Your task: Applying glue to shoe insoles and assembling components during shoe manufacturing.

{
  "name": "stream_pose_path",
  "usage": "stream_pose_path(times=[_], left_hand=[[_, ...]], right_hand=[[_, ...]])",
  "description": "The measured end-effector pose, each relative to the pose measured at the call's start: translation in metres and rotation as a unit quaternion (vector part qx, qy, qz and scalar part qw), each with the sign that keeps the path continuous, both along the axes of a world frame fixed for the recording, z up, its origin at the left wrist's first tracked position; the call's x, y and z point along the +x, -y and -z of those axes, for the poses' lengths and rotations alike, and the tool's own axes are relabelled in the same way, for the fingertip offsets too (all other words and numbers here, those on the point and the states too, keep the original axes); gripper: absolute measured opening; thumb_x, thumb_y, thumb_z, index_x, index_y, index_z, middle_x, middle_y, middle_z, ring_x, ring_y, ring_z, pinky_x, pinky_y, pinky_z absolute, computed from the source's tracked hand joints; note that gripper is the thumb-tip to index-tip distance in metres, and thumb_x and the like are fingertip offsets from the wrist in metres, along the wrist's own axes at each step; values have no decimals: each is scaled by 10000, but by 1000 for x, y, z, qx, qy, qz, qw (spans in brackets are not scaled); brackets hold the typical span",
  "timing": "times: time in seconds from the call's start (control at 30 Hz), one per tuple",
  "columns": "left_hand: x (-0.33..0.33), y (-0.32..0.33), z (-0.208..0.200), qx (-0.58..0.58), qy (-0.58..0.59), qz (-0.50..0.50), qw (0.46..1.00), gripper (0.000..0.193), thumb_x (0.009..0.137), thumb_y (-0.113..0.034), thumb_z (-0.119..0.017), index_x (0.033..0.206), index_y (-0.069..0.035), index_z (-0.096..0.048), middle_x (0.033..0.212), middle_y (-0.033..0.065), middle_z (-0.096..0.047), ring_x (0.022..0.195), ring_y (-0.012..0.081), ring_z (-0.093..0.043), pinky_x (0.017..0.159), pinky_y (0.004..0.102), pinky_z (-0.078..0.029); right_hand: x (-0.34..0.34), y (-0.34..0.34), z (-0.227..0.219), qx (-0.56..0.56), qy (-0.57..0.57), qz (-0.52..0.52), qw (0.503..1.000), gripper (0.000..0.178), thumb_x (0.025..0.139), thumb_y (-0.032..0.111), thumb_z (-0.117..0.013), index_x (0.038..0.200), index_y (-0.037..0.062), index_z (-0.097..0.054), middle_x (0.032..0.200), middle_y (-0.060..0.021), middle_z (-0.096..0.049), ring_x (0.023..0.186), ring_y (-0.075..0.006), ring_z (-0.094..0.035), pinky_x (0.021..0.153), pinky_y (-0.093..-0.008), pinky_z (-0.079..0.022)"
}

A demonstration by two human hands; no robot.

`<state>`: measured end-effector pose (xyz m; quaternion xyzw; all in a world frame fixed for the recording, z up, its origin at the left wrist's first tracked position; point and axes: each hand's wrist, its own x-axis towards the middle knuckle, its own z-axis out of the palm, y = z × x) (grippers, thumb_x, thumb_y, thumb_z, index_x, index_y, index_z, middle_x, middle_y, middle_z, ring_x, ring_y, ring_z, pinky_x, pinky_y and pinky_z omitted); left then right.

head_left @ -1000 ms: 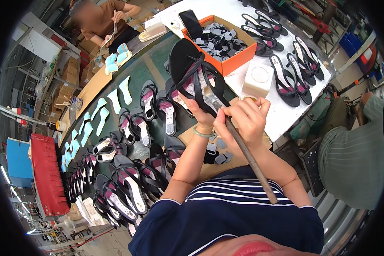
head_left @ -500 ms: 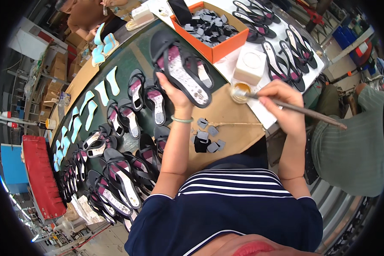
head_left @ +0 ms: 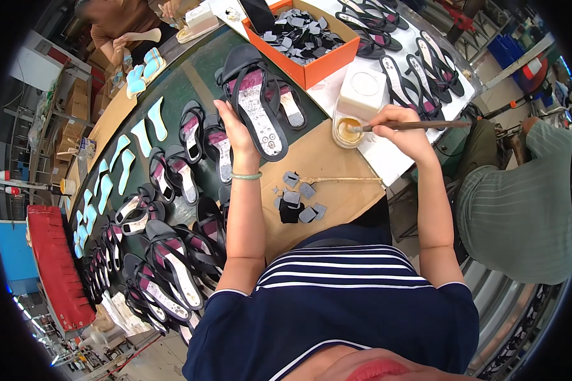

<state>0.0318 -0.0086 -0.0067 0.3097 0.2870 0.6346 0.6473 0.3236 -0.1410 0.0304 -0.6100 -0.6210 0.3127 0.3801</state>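
A black sandal (head_left: pixel 256 117) with a pale, worn-looking insole and purple strap lining is held up by my left hand (head_left: pixel 238 138). My thumb lies along its left side, and the other fingers are hidden behind the sole. My right hand (head_left: pixel 405 133) grips a long wooden-handled brush (head_left: pixel 419 125). The brush tip is down in a small tub of yellowish paste (head_left: pixel 348 132). Directly behind that tub stands a square white container (head_left: pixel 362 92). Small grey and black patches (head_left: pixel 299 202) lie on the brown sheet (head_left: pixel 337 197) in front of me, beside a thin stick (head_left: pixel 343 180).
An orange box (head_left: pixel 324 70) full of grey and black pieces stands at the back. Many black sandals (head_left: pixel 175 260) crowd the green table on the left, with pale blue insoles (head_left: pixel 126 168) beyond. More sandals (head_left: pixel 419 76) lie back right. A co-worker (head_left: pixel 124 25) handles an insole; another person (head_left: pixel 521 209) sits right.
My left hand has brought the sandal lower and a little left, its sole now more upright. The brush has tilted flatter, its tip in the tub. The far co-worker now holds up an insole.
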Motion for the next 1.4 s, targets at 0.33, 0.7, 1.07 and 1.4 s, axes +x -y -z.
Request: stream_pose_path(times=[0.33, 0.7, 1.07, 1.4], left_hand=[[1, -7, 9, 12, -16, 55, 998, 656, 981, -568, -240, 1149, -18, -555, 1032, 101, -652, 890, 199, -635, 803, 320, -521], [26, 10, 1, 38, 45, 138, 989, 639, 977, -567, -243, 1200, -36, -519, 1061, 123, -647, 919, 229, -650, 809, 347, -544], [60, 31, -21, 26, 42, 134, 990, 624, 973, -591, -202, 1132, -72, -510, 957, 75, -633, 826, 159, -648, 726, 294, -559], [62, 38, -33, 36, 68, 140, 987, 653, 971, -595, -197, 1173, -73, -533, 984, 71, -653, 837, 155, -660, 726, 288, -563]], right_hand=[[8, 20, -5, 27, -287, -30, 957, 65, 745, -13, -627, 758, -59, -670, 712, -73, -596, 615, -117, -578, 575, -244, -468], [-19, 49, -37, 150, -449, 0, 881, 172, 812, 58, -570, 857, -99, -626, 817, -177, -598, 659, -232, -592, 593, -306, -492], [-121, -21, -29, 349, -76, 104, 928, 122, 801, -29, -654, 920, -47, -670, 890, -109, -644, 745, -151, -627, 654, -253, -493], [-123, -42, -18, 384, -10, 142, 912, 112, 780, -34, -652, 890, -47, -669, 868, -129, -650, 761, -202, -641, 659, -286, -503]])
